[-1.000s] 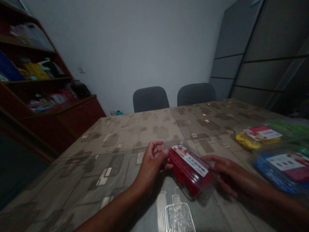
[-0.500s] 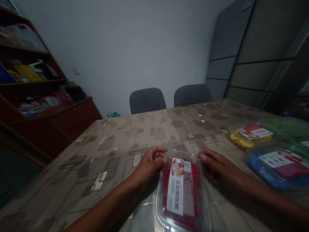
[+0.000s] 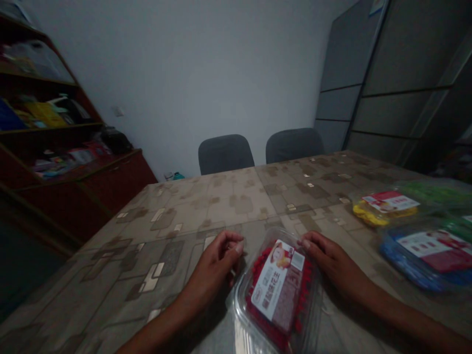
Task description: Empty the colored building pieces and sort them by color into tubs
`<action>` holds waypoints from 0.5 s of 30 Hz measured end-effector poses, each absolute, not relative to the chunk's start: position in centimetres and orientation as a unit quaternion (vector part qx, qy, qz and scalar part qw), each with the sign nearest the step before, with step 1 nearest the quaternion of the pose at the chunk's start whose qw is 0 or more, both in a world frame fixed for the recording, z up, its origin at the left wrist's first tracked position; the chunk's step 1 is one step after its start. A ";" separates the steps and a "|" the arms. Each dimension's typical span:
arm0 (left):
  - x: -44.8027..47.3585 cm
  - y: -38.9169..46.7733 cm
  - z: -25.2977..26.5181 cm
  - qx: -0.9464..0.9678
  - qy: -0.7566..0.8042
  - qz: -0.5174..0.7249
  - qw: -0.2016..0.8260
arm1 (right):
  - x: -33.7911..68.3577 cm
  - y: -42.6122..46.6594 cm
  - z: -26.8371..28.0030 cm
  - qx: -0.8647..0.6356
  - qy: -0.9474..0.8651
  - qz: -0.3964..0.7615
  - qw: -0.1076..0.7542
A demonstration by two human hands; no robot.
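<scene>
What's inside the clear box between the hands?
Red pieces show through the box around its label. What lies directly under the label is hidden.

Clear labelled box [image 3: 278, 286], red contents [image 3: 304, 294], lying aslant

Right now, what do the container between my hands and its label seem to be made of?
Container: probably clear, glossy plastic, since red contents show through and its edges shine. Label: likely paper or thin film, smooth-looking, with printed text; I cannot tell which.
</scene>
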State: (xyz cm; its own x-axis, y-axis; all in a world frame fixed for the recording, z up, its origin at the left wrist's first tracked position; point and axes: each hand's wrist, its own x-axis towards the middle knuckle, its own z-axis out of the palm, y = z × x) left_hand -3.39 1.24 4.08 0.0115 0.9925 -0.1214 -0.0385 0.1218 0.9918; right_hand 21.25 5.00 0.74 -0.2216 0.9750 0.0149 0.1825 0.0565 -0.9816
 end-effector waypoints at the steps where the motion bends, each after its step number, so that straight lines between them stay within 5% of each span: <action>1: -3.8 0.1 3.7 0.448 0.526 0.479 0.541 | 21.2 4.8 0.6 -0.481 -0.599 0.495 0.406; 8: -3.8 -5.5 0.3 0.299 0.519 0.466 0.651 | 20.7 2.5 0.2 -0.520 -0.536 0.545 0.381; 15: -3.5 -4.6 1.1 0.261 0.515 0.536 0.616 | 21.9 1.5 0.8 -0.496 -0.537 0.601 0.323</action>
